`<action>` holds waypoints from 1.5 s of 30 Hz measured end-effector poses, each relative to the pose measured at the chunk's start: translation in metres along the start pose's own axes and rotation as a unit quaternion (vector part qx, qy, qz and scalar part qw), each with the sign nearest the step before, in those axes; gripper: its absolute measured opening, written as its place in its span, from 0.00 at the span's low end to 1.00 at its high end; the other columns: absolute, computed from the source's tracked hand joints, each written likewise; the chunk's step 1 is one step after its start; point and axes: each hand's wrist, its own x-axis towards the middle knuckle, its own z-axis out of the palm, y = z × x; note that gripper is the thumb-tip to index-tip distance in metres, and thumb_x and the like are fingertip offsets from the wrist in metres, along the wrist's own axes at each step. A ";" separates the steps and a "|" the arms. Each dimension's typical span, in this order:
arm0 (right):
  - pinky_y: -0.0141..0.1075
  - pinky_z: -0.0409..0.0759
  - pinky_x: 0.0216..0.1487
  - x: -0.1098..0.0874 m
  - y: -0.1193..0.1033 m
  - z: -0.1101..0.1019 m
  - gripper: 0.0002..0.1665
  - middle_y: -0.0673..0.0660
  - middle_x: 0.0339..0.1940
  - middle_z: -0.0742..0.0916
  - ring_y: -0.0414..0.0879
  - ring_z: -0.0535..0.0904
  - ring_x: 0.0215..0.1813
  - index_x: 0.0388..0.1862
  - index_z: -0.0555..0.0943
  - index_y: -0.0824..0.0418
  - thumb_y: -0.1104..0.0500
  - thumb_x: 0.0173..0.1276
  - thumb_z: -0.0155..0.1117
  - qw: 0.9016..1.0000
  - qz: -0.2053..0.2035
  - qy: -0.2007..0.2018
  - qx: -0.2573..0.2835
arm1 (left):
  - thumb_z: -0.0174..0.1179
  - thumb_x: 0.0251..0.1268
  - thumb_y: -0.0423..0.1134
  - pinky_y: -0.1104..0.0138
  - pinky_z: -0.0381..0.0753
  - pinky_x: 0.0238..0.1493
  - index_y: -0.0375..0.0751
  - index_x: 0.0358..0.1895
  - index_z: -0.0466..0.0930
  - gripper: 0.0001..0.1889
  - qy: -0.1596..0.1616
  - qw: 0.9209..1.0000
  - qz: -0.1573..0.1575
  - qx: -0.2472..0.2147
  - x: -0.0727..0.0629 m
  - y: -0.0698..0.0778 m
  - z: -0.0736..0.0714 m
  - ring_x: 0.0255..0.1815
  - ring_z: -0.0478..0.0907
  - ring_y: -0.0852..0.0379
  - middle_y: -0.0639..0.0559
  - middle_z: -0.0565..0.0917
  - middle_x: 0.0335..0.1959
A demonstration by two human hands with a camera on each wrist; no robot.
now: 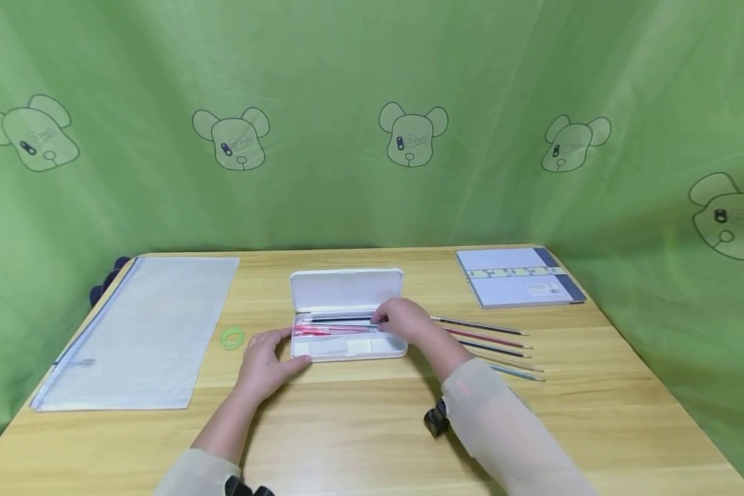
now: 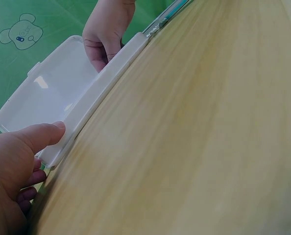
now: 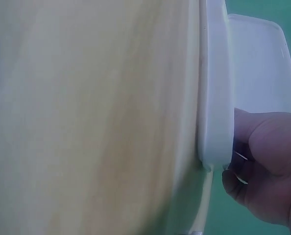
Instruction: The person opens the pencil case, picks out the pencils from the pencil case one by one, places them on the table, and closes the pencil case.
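An open white pencil case (image 1: 381, 349) lies on the table with its lid (image 1: 346, 289) standing up at the back. Inside are several red and pink pens (image 1: 315, 331), a dark pencil (image 1: 341, 319) along the back, and white pieces in the front part. My left hand (image 1: 263, 365) grips the case's left end, its thumb on the front wall (image 2: 101, 85) and the fingers at the side. My right hand (image 1: 403, 319) reaches into the right end and pinches the dark pencil; the case wall hides its fingertips in the left wrist view.
Several pencils (image 1: 490, 339) lie fanned out right of the case. A notebook (image 1: 508, 293) sits at the back right. At the left are a green ring (image 1: 232, 337) and a white mesh zip pouch (image 1: 155, 331). A green curtain (image 1: 322, 200) hangs behind the table (image 1: 335, 427).
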 end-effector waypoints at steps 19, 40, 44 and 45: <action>0.45 0.78 0.59 -0.009 0.024 -0.001 0.10 0.53 0.44 0.87 0.47 0.80 0.50 0.45 0.86 0.58 0.59 0.68 0.64 0.992 -0.029 0.024 0.124 | 0.71 0.52 0.49 0.45 0.61 0.74 0.34 0.65 0.73 0.37 -0.003 1.000 -0.003 -0.002 0.000 0.001 0.002 0.70 0.64 0.38 0.36 0.75 0.65; 0.34 0.79 0.45 -0.058 0.081 -0.026 0.15 0.58 0.45 0.87 0.44 0.78 0.43 0.49 0.85 0.62 0.55 0.68 0.64 0.973 -0.029 0.036 0.225 | 0.71 0.53 0.49 0.44 0.60 0.74 0.34 0.65 0.72 0.37 -0.001 1.000 -0.002 -0.001 0.000 -0.001 0.001 0.70 0.63 0.37 0.35 0.75 0.66; 0.33 0.78 0.41 -0.075 0.094 -0.031 0.15 0.61 0.50 0.86 0.43 0.77 0.42 0.49 0.85 0.62 0.55 0.68 0.65 0.974 -0.022 0.050 0.219 | 0.70 0.53 0.49 0.45 0.60 0.74 0.34 0.65 0.72 0.37 -0.002 1.000 -0.001 0.000 0.000 -0.001 0.001 0.70 0.63 0.38 0.36 0.75 0.66; 0.32 0.78 0.41 -0.079 0.098 -0.033 0.15 0.61 0.50 0.86 0.43 0.77 0.42 0.49 0.85 0.62 0.55 0.68 0.65 0.975 -0.021 0.054 0.215 | 0.70 0.53 0.49 0.45 0.60 0.74 0.34 0.65 0.72 0.37 -0.002 1.000 -0.002 0.000 0.000 -0.001 0.001 0.70 0.63 0.38 0.36 0.75 0.66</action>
